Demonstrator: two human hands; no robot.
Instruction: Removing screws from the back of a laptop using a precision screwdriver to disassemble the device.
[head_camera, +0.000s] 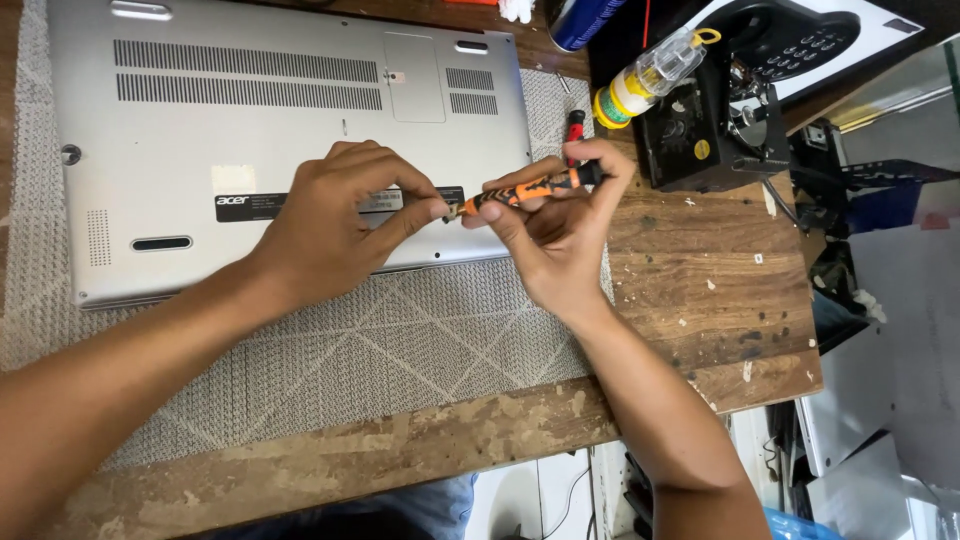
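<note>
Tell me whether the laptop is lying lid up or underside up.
Underside up: the silver laptop shows vent slots, rubber feet and a label strip, lying flat on the grey mat.

We see a black rectangular label (250, 205) with pale print on the grey laptop underside (200, 120), partly behind the left hand (330, 220). Just above it sits a small pale square sticker (233, 179). A clear bottle (648, 78) at upper right wears a white and green label band (622, 98).

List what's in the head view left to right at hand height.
Silver laptop lying bottom-up on a grey mat → left hand → orange-and-black screwdriver → right hand → bare wooden table → black device further back, with a small bottle on it.
</note>
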